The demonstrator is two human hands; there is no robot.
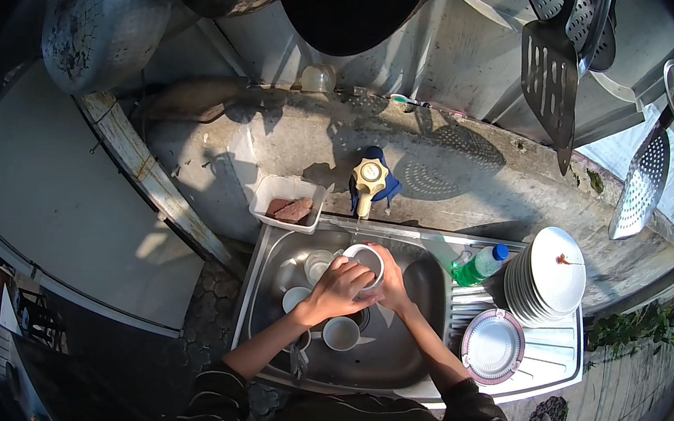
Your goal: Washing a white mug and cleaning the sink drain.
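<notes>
A white cup (366,254) is held over the sink, its mouth facing up towards me. My right hand (392,283) wraps around its right side. My left hand (338,288) lies across the near left of the cup, fingers curled at the rim and partly over the opening. Below, in the stainless steel sink (382,363), stand a clear glass (318,265), a white cup (295,298) and another white cup (340,333). Metal cutlery (298,360) leans at the near left, partly hidden by my left forearm. A thin trickle falls from the tap (369,180) behind the held cup.
A white plastic tub (288,202) with a brownish-pink sponge-like piece sits at the sink's back left corner. On the drainboard (556,357) are a green-liquid bottle (480,265), stacked white plates (555,270) and a patterned plate (493,346). Pans (107,26) and slotted turners (550,72) hang overhead.
</notes>
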